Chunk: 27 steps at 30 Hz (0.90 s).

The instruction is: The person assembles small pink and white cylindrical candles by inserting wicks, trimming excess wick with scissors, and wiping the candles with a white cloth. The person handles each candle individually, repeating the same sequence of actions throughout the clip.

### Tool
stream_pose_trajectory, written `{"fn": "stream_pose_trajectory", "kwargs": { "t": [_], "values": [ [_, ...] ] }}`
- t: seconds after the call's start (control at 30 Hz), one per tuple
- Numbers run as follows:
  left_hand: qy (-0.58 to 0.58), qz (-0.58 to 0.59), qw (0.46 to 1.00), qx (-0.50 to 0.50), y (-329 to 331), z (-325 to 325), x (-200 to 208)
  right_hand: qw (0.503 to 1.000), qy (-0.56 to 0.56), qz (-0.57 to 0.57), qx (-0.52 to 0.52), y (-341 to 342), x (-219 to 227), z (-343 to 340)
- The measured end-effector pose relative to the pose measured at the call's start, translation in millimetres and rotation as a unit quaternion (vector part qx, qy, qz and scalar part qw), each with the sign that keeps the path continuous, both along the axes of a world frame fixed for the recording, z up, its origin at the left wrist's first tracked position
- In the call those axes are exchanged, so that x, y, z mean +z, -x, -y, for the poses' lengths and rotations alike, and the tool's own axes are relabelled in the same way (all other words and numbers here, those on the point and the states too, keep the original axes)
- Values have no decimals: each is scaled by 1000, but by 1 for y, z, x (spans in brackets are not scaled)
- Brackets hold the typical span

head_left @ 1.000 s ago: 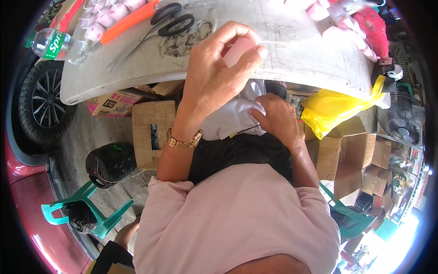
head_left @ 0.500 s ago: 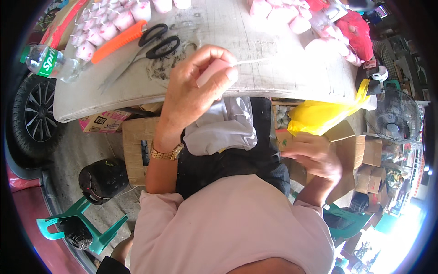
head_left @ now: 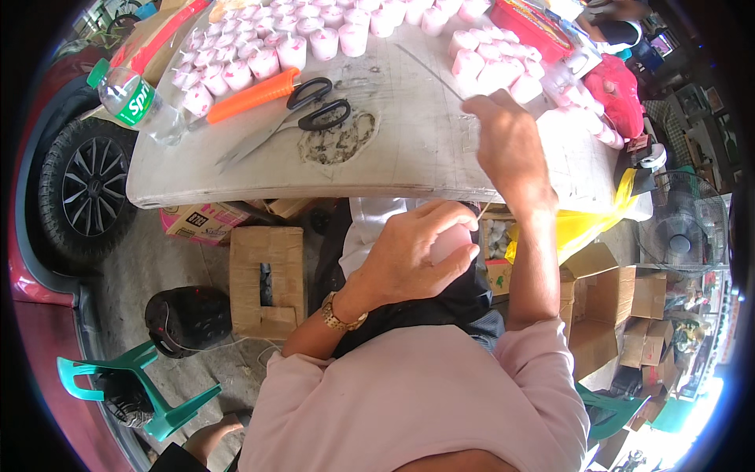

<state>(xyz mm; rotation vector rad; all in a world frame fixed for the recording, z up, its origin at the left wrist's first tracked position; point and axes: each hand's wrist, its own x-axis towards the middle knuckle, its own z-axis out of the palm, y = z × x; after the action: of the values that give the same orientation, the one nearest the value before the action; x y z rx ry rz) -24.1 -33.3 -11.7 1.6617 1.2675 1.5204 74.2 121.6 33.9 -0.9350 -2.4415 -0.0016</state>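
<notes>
My left hand (head_left: 413, 252) sits below the table's front edge, closed around a small pink candle (head_left: 450, 242) with a thin wick sticking out to its right. My right hand (head_left: 507, 145) is raised over the grey table (head_left: 409, 165), pinching a long thin metal rod (head_left: 429, 71) that slants up to the left. Several pink and white candles (head_left: 487, 71) stand in a cluster just beyond that hand.
Black-handled scissors (head_left: 303, 114) and an orange-handled tool (head_left: 248, 96) lie at the table's left, near a plastic bottle (head_left: 130, 98). More candles (head_left: 259, 55) fill the far edge. A yellow bag (head_left: 582, 224), cardboard boxes (head_left: 267, 279), a green chair (head_left: 138, 385) and a car wheel (head_left: 82, 189) surround me.
My left hand has dropped from the table's edge to my lap with the pink candle. My right hand has risen from beside my lap onto the table and now holds the thin rod.
</notes>
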Motion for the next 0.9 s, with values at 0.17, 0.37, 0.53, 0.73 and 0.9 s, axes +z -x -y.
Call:
{"fn": "stream_pose_trajectory", "kwargs": {
  "t": [0.17, 0.37, 0.53, 0.73, 0.9],
  "values": [
    [36, -10, 997, -65, -13, 2, -3, 993, 29, 100, 54, 19, 3, 0],
    [-34, 12, 999, -26, 3, -8, -2, 917, 372, -69, 123, -87, 40, 69],
    [3, 13, 1000, -11, 27, -13, 8, 872, 487, 47, -1, -100, -47, 90],
    [-9, -6, 1000, -26, 30, -20, 13, 965, 259, 39, -13, -59, -154, 78],
    [17, 4, 1000, -19, 32, -20, 10, 948, 316, -21, -10, -59, -148, 69]
  ]
}}
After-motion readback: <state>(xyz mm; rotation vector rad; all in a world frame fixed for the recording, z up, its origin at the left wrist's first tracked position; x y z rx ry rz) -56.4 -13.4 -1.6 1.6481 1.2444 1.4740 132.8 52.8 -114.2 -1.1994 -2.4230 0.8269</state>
